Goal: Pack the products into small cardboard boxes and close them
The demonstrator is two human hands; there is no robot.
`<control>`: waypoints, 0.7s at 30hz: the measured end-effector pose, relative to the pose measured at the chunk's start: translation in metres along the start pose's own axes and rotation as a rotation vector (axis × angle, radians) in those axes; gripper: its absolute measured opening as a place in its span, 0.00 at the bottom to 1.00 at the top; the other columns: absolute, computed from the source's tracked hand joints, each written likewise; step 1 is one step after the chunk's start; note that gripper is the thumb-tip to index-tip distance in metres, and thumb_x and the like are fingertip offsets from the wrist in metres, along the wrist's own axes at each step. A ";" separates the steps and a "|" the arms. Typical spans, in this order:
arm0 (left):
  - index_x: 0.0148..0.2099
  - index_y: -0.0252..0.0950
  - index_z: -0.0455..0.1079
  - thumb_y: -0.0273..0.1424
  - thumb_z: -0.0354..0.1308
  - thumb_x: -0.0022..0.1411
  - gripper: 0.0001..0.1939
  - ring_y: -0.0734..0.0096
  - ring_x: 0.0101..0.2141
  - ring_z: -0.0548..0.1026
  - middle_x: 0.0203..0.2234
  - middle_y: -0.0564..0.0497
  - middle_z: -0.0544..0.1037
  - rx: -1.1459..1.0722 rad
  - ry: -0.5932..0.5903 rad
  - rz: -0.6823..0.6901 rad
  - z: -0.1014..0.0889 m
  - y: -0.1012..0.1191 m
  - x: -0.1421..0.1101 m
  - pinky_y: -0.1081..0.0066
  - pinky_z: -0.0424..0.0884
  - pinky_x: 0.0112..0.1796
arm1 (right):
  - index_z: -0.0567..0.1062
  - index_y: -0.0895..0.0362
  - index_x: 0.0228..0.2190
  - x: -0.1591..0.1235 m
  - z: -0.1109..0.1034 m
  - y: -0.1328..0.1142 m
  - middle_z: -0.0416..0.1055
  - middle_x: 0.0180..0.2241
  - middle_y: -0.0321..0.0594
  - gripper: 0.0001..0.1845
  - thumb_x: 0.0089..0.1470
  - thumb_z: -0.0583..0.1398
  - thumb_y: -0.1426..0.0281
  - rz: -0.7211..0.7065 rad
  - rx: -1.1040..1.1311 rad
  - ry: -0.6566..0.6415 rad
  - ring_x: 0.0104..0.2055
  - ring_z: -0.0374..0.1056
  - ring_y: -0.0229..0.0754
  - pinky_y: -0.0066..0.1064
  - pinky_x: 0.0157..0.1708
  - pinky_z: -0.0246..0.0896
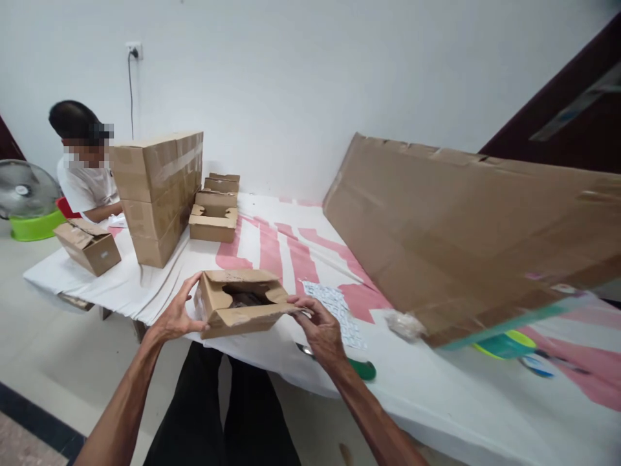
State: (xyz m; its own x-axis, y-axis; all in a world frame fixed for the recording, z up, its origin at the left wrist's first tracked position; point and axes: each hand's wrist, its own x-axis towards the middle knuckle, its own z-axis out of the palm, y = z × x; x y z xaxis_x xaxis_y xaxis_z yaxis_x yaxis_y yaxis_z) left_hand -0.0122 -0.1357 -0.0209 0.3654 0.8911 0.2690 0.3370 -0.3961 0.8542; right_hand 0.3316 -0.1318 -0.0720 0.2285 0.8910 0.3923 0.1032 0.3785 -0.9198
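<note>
A small brown cardboard box (241,304) with its top flaps open rests at the near edge of the table, something dark inside it. My left hand (175,315) is against the box's left end, fingers spread along the side and thumb on the front corner. My right hand (321,327) pinches the right front flap, fingers curled on its edge. A sheet of small white labels (336,309) lies just right of the box.
A large flat cardboard sheet (466,226) leans across the right side over green plastic items (504,343). A tall stack of sealed cartons (158,194) and open small boxes (213,220) stand further back. Another person (85,168) sits at the far left, beside a fan (24,191). A green-handled tool (361,369) lies under my right wrist.
</note>
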 end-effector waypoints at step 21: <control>0.73 0.48 0.58 0.34 0.76 0.52 0.50 0.41 0.70 0.58 0.72 0.40 0.56 0.017 -0.010 0.162 0.009 0.021 0.007 0.45 0.68 0.63 | 0.74 0.52 0.29 -0.006 -0.012 -0.003 0.80 0.40 0.41 0.12 0.48 0.71 0.62 0.051 0.057 0.032 0.46 0.75 0.47 0.40 0.46 0.74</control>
State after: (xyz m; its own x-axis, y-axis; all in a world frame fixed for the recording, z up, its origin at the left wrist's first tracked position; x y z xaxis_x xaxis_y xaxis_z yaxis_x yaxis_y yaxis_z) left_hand 0.0047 -0.1395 -0.0053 0.4249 0.8130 0.3982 0.2875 -0.5383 0.7922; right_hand 0.3420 -0.1411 -0.0717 0.2632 0.9013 0.3439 0.0358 0.3471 -0.9371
